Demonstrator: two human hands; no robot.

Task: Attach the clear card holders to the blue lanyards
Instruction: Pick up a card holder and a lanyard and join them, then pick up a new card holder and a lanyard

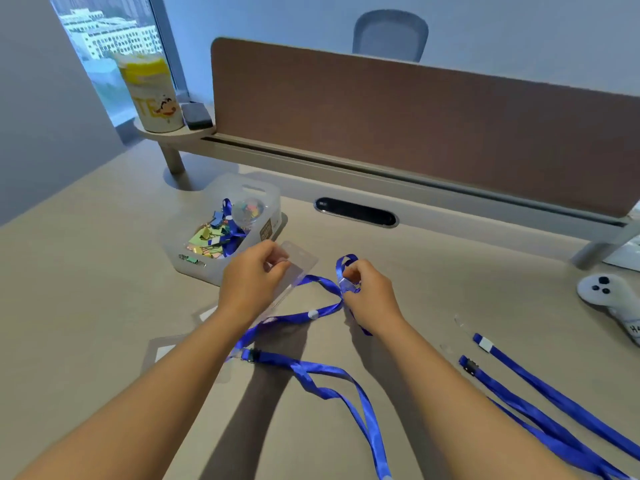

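My left hand (254, 278) pinches a clear card holder (300, 263) by its top, lifted just above the desk. To its right, my right hand (367, 292) grips the clip end of a blue lanyard (318, 311), whose strap loops over the fingers and trails toward me across the desk. The hands are a short gap apart. A second blue lanyard (540, 389) lies flat at the right with its clip pointing away. More clear card holders (166, 353) lie on the desk under my left forearm.
A translucent bin (266, 199) of coloured binder clips stands just beyond my left hand. A white game controller (609, 296) lies at the far right. A brown desk divider (415, 126) runs along the back, with a printed canister (152, 95) on a small shelf.
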